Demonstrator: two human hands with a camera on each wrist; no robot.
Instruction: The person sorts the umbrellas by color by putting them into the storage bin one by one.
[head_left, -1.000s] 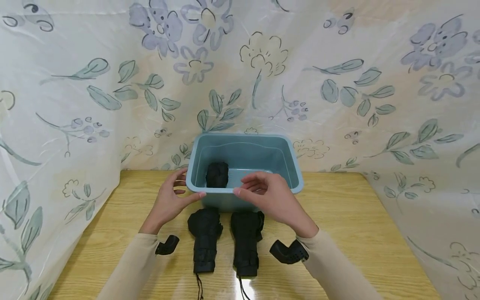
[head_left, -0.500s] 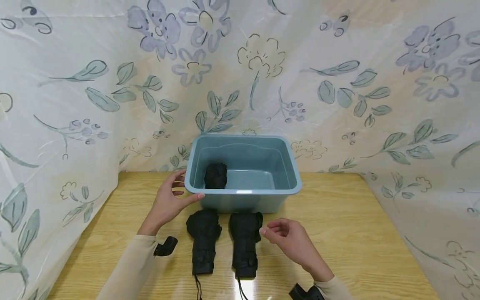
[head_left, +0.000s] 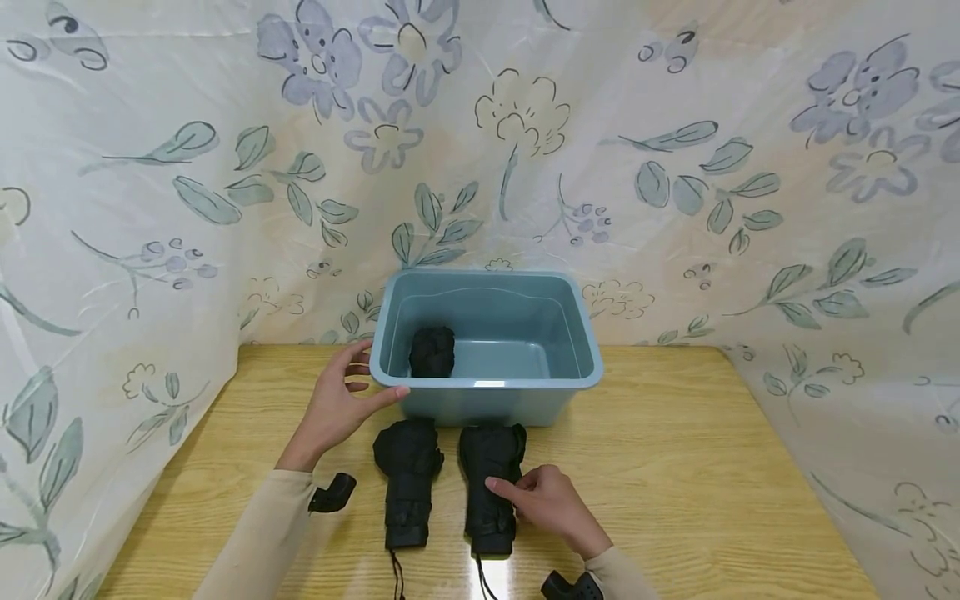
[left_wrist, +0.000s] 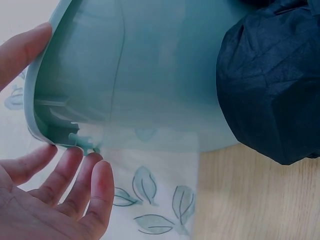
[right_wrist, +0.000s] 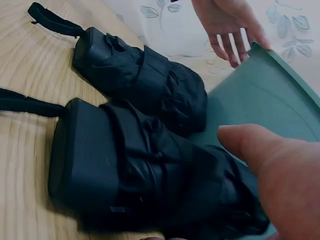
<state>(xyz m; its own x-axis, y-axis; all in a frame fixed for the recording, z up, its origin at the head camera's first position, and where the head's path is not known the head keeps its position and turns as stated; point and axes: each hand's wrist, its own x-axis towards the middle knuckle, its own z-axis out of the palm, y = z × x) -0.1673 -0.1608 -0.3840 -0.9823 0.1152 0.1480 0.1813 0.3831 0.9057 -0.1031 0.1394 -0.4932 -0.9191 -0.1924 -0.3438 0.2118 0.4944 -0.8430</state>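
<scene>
A blue-green plastic bin point(head_left: 495, 402) stands upright at the far side of the table. My left hand point(head_left: 337, 408) holds its near left corner, thumb on the front rim and fingers along the left side. Inside the bin, at the left, is a black folded umbrella point(head_left: 432, 352). Two more black folded umbrellas lie side by side before the bin, a left umbrella point(head_left: 408, 483) and a right umbrella point(head_left: 489, 500), straps toward me. My right hand point(head_left: 551, 504) is at the right umbrella, thumb point(right_wrist: 250, 140) extended over it and fingers at its right side, mostly hidden.
The light wooden table point(head_left: 675, 467) extends to both sides of the bin. A floral cloth point(head_left: 480, 150) hangs behind it and along both sides. A black camera mount sits on each wrist, such as the left mount point(head_left: 332, 493).
My right hand has left the bin's front rim, moved down and right, then come left to the right umbrella. My left hand has stayed at the bin's corner. The umbrellas have not moved.
</scene>
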